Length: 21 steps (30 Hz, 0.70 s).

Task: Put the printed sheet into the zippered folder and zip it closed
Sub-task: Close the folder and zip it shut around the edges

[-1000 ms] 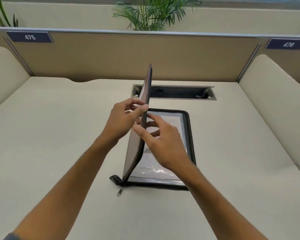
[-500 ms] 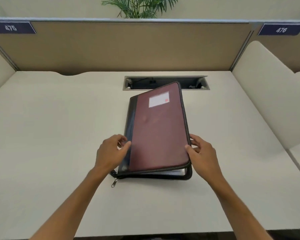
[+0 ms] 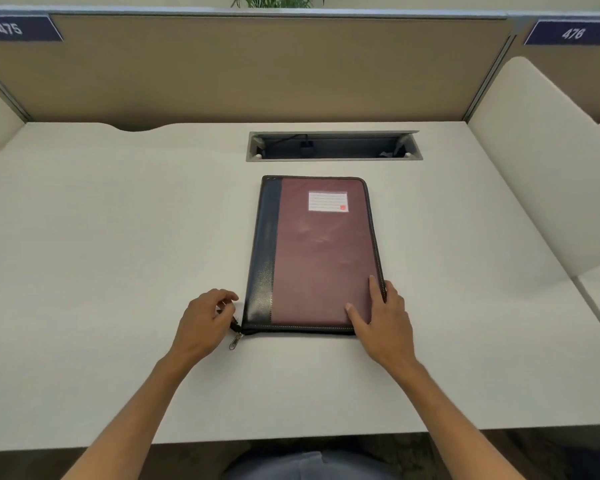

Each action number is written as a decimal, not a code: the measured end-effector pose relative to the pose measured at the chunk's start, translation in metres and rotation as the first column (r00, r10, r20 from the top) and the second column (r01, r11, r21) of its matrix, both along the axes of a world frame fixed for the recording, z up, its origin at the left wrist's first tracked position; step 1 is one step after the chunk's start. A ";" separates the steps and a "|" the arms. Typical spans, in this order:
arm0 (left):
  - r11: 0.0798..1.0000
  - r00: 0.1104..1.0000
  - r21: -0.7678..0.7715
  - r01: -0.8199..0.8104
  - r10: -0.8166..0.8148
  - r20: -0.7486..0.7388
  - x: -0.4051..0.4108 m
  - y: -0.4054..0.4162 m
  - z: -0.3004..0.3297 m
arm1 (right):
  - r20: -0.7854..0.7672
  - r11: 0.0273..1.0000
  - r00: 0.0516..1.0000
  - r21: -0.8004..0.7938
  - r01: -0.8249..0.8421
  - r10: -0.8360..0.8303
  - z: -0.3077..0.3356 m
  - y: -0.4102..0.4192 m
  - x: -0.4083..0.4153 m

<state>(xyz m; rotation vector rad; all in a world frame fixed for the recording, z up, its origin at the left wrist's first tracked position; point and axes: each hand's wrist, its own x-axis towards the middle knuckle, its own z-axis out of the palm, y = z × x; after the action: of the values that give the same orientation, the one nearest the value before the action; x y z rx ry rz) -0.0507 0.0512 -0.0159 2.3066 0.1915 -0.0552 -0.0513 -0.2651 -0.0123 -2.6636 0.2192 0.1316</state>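
Head view, looking down at a pale desk [image 3: 118,271] in a cubicle. Zippered folder [image 3: 321,254] lies flat, cover down, near the middle of the desk, long side running away from the person. Cover is maroon with a dark navy strip along the left spine side; a white lined label [image 3: 328,201] sits near the far right corner. Printed sheet not visible from here; cannot tell its place with the cover shut.

Left hand [image 3: 205,322] rests on the desk just beside the folder's near left corner. Fingers curled loosely inward, thumb and forefinger close together near the dark zipper tail; whether they actually pinch anything, cannot tell. Metal zipper pull [image 3: 235,341] lies on the desk at that corner, just below the hand, seemingly not gripped.

Right hand [image 3: 383,320] lies flat on the folder's near right corner, fingers spread and straight, palm down on the cover, forefinger along the right edge. Nothing clasped.

Zipper track shows along the right and near edges.

Beyond the folder, well apart, a cable slot [image 3: 333,146] is cut into the desk, with a dark plug inside. Tan partition [image 3: 257,64] stands behind, bearing number plates 475 [image 3: 9,28] and 476 [image 3: 573,33]. Plant leaves [image 3: 278,0] show above it.
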 end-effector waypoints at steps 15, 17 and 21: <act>0.979 0.978 -0.035 0.199 -0.196 0.075 -0.032 0.022 0.004 | 0.365 0.969 0.906 0.033 -0.243 0.215 0.004 0.084 -0.033; 0.978 0.976 -0.038 0.207 -0.203 0.083 -0.034 0.026 0.001 | 0.348 0.956 0.904 0.065 -0.286 0.247 0.003 0.102 -0.040; 0.976 0.972 -0.018 0.218 -0.215 0.100 -0.036 0.029 -0.001 | 0.238 0.934 0.925 0.127 -0.333 0.297 -0.004 0.136 -0.049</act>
<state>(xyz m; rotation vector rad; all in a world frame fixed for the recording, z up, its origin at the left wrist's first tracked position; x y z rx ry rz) -0.0869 0.0798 -0.0170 2.2868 -0.1108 -0.0558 -0.0999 -0.1288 -0.0163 -2.5017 -0.2830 -0.0381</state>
